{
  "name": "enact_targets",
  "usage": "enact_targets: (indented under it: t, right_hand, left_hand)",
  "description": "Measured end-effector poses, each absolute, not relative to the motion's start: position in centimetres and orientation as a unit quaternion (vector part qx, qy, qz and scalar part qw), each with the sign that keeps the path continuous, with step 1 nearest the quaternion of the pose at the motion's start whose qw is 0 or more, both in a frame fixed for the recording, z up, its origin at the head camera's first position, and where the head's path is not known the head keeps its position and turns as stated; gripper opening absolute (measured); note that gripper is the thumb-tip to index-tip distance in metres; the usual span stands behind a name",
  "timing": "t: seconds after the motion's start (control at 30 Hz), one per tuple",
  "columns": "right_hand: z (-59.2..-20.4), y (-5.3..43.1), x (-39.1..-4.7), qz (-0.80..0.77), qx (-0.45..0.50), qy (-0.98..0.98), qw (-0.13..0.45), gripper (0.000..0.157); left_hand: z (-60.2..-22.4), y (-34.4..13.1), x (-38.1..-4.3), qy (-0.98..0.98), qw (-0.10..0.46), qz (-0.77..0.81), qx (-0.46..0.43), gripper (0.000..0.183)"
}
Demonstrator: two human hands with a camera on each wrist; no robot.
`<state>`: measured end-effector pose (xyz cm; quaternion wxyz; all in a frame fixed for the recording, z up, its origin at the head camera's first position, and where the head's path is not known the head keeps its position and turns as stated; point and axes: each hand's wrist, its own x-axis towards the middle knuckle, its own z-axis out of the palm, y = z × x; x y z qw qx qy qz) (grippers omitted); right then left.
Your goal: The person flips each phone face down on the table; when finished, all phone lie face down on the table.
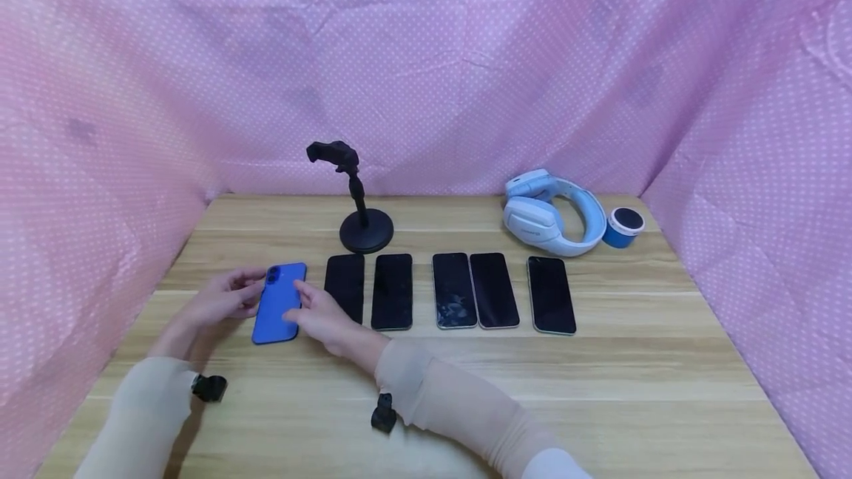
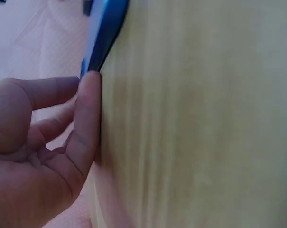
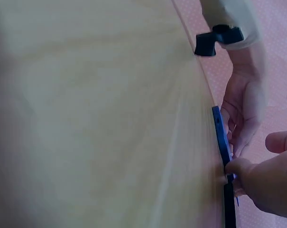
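Note:
A blue smartphone (image 1: 278, 313) lies back side up at the left of the wooden table, its camera lenses at the upper left corner. My left hand (image 1: 229, 296) is at its left edge; in the left wrist view the fingertips (image 2: 88, 83) meet at the edge of the phone (image 2: 105, 33). From the other side my right hand (image 1: 325, 316) grips its right edge, with thumb and index finger apart along it. In the right wrist view the right thumb (image 3: 238, 166) touches the side of the phone (image 3: 221, 135), low over the tabletop.
Several dark-screened phones lie in a row: one black phone (image 1: 346, 279) partly under my right hand, another (image 1: 393, 292) beside it, more rightward, including a cracked one (image 1: 455, 290). Behind stand a black phone stand (image 1: 366, 231), light blue headphones (image 1: 532, 220) and a small blue-and-white cylinder (image 1: 620, 235).

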<state>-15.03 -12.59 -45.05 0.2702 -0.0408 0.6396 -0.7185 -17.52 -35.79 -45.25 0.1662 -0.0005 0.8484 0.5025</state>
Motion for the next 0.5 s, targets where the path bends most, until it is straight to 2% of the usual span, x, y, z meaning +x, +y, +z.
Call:
enact_targets:
  t: [0.27, 0.5]
  right_hand:
    - [-45.66, -12.5, -15.65, -0.723, -0.017, 0.631, 0.282, 0.065]
    - [-45.47, -13.04, -15.23, -0.708, -0.035, 0.645, 0.286, 0.067]
  left_hand:
    - [-45.45, -34.99, -18.05, 0.846, 0.184, 0.5, -0.001, 0.053]
    - [-45.19, -35.58, -17.3, 0.844, 0.196, 0.499, -0.009, 0.059]
